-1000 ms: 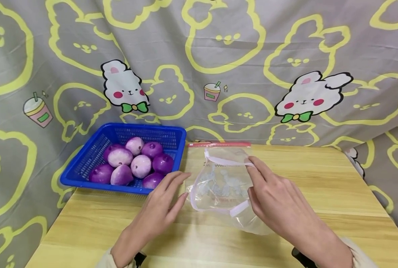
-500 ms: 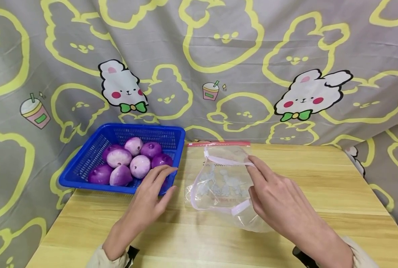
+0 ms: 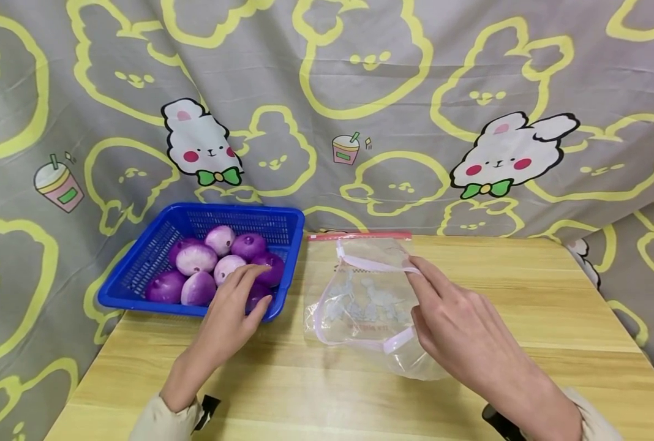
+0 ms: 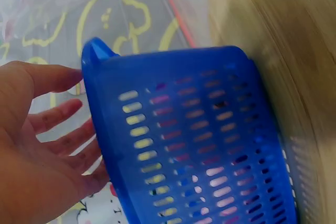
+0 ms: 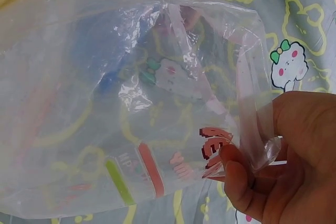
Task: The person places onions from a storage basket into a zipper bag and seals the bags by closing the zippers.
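Note:
My left hand [image 3: 225, 321] reaches over the front right rim of a blue plastic basket [image 3: 150, 305], its fingers spread above peeled purple onions [image 3: 196, 259]. The nearest purple onion [image 3: 269, 269] lies partly behind the fingertips. Through the left wrist view, the thumb and fingers stand apart over the rim of the basket [image 4: 178, 124]. A clear zip bag [image 3: 368, 306] with a pale lilac zip strip hangs with its mouth spread apart, and my right hand [image 3: 465, 324] pinches its edge. Close up, thumb and fingers of the right hand [image 5: 278, 166] grip the bag's plastic [image 5: 131, 98].
Behind the held bag, another clear bag with a red zip strip [image 3: 360, 236] lies flat on the wooden table [image 3: 553, 294]. A grey patterned curtain [image 3: 393, 122] hangs along the table's back and sides. The basket stands at the back left.
My left hand has moved left, from beside the bag's mouth to over the onions in the basket. The right hand keeps hold of the bag, nearly still.

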Motion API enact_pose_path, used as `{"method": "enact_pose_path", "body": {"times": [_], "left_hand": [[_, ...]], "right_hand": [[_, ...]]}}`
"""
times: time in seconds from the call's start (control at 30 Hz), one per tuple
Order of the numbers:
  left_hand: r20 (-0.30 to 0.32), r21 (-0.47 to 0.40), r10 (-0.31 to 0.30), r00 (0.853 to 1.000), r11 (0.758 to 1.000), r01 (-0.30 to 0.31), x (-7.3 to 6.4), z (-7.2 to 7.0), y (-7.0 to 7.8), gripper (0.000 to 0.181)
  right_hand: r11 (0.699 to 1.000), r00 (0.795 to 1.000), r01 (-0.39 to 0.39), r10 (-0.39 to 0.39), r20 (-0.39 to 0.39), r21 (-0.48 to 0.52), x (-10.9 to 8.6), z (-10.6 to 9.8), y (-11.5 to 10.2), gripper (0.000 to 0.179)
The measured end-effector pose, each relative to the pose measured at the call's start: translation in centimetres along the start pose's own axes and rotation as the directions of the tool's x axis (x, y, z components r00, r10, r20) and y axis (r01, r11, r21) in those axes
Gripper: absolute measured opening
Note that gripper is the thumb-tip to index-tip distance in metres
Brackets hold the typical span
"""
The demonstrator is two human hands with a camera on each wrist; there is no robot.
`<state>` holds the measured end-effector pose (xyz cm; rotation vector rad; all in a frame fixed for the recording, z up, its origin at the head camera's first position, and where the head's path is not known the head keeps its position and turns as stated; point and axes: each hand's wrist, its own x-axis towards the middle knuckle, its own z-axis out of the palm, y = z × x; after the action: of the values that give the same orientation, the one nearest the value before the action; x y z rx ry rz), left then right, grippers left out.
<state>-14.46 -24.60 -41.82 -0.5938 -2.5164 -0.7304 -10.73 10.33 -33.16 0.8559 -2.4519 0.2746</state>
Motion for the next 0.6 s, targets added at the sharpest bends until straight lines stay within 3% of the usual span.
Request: {"method": "enact_pose_path", "body": {"times": [0.37,0.6], "left_hand": [[0.067,0.04,-0.043,0.997,0.998,0.04,0.0,-0.2,-1.6,0.048],[0.157,0.098,-0.103,0.982,0.991,0.088,0.6,-0.5,-2.4,0.038]], "right_hand": [[1.0,1.0,-0.01,0.01,0.012,-0.004,0.4,0.0,0.0,0.04],[0.999,0.999,-0.036,0.036,0.017,-0.009,0.4,0.7,0.4,0.034]]}}
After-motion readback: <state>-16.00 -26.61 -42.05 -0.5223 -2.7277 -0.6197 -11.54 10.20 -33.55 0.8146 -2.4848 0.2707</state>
